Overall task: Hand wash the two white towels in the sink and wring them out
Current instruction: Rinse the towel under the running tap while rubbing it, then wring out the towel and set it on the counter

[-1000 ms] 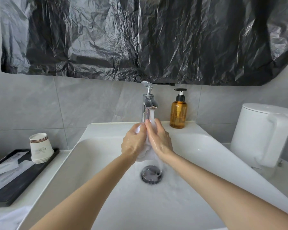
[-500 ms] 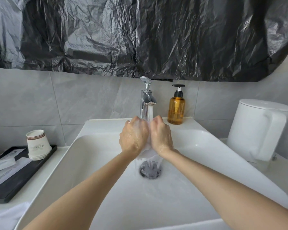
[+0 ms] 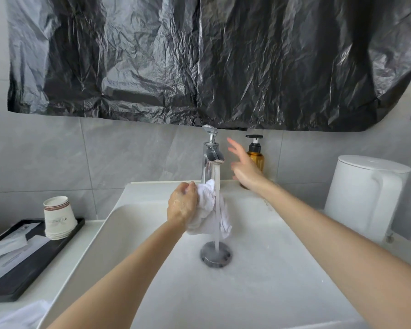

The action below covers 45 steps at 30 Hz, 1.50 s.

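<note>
Lifted the right hand off the towel, fingers spread wide by the tap, left hand gripping alone; probably rinse ending.

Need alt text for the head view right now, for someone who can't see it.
The left hand grips a bunched white towel under the running tap over a white sink. The right hand, fingers spread, hovers beside the tap, in front of an amber pump bottle.
</note>
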Motion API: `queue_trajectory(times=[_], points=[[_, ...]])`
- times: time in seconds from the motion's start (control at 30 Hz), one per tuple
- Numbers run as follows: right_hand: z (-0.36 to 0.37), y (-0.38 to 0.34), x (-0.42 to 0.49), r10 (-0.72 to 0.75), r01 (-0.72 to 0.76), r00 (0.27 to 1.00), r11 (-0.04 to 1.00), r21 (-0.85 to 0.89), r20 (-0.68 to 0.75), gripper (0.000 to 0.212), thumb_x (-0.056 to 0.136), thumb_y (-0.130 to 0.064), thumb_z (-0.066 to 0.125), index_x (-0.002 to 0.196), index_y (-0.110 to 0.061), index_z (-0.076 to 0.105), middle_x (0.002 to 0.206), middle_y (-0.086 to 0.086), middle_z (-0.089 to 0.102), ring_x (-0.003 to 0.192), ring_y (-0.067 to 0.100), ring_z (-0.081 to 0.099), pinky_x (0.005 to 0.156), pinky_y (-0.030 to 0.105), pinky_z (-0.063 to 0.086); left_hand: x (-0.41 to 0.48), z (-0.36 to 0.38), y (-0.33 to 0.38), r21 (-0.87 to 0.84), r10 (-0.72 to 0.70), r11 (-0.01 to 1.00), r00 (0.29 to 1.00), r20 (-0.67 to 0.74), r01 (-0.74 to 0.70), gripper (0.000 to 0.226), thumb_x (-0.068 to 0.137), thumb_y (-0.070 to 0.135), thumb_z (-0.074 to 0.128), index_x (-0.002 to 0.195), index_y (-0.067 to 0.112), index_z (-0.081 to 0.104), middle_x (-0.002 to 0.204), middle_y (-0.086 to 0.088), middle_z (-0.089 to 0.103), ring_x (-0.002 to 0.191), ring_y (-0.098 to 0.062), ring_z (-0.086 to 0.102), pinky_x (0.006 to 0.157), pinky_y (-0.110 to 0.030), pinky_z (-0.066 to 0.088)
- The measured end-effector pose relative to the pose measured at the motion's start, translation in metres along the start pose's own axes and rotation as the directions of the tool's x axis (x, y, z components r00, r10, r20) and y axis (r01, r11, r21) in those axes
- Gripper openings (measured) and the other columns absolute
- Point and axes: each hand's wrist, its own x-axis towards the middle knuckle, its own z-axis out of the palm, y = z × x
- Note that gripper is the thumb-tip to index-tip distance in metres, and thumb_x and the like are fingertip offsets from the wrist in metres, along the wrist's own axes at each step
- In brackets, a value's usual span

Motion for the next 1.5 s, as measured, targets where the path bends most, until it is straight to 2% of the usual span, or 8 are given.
queue_trajectory(times=[0.13,0.27,0.4,0.53,0.73,1.1,1.2,1.5], points=[[-0.006,-0.029,0.025,-0.213,0.233,0.971,0.949,-0.213,0.112,0.096,0.081,0.024,0.030,0.147,-0.045,0.024,0.159,-0.010,0.020,0.138,0.018,0.036,0.102,0.033,0.043,0.006,0.001,-0.001,-0.076,-0.030,0.997,0.999,-0.011,0.029,0.027,0.100,0.037,0.043,0.096,0.019,0.063,0.094,-0.003,0.066,0.098,-0.027,0.060,0.095,-0.040,0.047],[0.000,-0.028,0.033,-0.299,0.294,0.953,0.869,-0.399,0.053,0.095,0.080,0.026,0.031,0.141,-0.047,0.034,0.152,-0.007,0.035,0.129,0.015,0.043,0.085,0.029,0.048,0.011,0.000,-0.001,-0.135,-0.057,0.989,0.998,-0.017,0.054,0.026,0.099,0.036,0.043,0.098,0.019,0.063,0.096,-0.003,0.065,0.096,-0.026,0.060,0.087,-0.035,0.046],[-0.001,-0.017,0.026,-0.394,0.378,0.916,0.772,-0.510,0.083,0.098,0.077,0.029,0.027,0.143,-0.044,0.036,0.154,-0.013,0.034,0.132,0.017,0.036,0.097,0.037,0.045,0.015,-0.002,0.002,-0.180,-0.076,0.981,0.997,-0.012,0.073,0.024,0.100,0.036,0.044,0.098,0.019,0.061,0.098,-0.004,0.064,0.099,-0.027,0.058,0.091,-0.035,0.045],[0.001,-0.006,0.017,-0.319,0.329,0.944,0.883,-0.335,0.086,0.100,0.079,0.026,0.031,0.147,-0.047,0.027,0.157,-0.010,0.025,0.140,0.014,0.029,0.108,0.031,0.035,0.013,-0.007,0.004,-0.184,-0.084,0.979,0.996,-0.005,0.082,0.028,0.099,0.039,0.046,0.109,0.019,0.063,0.112,-0.008,0.065,0.107,-0.029,0.059,0.101,-0.041,0.045],[0.012,0.017,-0.005,-0.021,-0.003,0.990,0.985,-0.170,-0.142,0.056,0.090,0.005,0.044,0.137,-0.024,0.044,0.135,0.002,0.051,0.104,0.020,0.054,0.087,0.035,0.049,0.005,-0.021,0.016,-0.284,-0.161,0.947,0.987,-0.007,0.152,0.030,0.097,0.039,0.051,0.111,0.016,0.064,0.115,-0.011,0.066,0.109,-0.030,0.060,0.103,-0.043,0.045],[0.036,-0.026,-0.065,0.130,-0.128,0.904,0.991,-0.032,0.406,0.038,0.092,-0.028,0.056,0.127,-0.021,0.044,0.120,0.004,0.058,0.103,0.015,0.058,0.085,0.035,0.052,-0.019,-0.085,0.033,-0.318,-0.169,0.933,0.985,0.030,0.169,0.033,0.095,0.039,0.058,0.112,0.012,0.063,0.109,-0.008,0.067,0.102,-0.029,0.064,0.101,-0.044,0.048],[0.052,-0.040,-0.084,0.054,-0.022,0.902,0.997,-0.080,0.428,0.054,0.083,-0.035,0.072,0.125,-0.019,0.042,0.113,-0.003,0.056,0.098,0.012,0.061,0.073,0.026,0.053,-0.034,-0.110,0.030,-0.235,-0.143,0.961,0.989,0.038,0.148,0.026,0.095,0.040,0.058,0.099,0.015,0.062,0.096,-0.004,0.064,0.096,-0.025,0.062,0.093,-0.037,0.051],[0.084,-0.060,-0.125,0.003,0.229,0.819,0.916,-0.330,0.574,0.011,0.086,-0.020,0.054,0.077,-0.015,0.049,0.066,-0.005,0.045,0.061,0.012,0.042,0.054,0.027,0.030,-0.098,-0.169,0.012,0.342,-0.033,0.940,0.990,0.138,-0.016,0.040,0.095,0.052,0.052,0.107,0.017,0.066,0.091,0.003,0.062,0.080,-0.010,0.057,0.060,-0.019,0.041]])
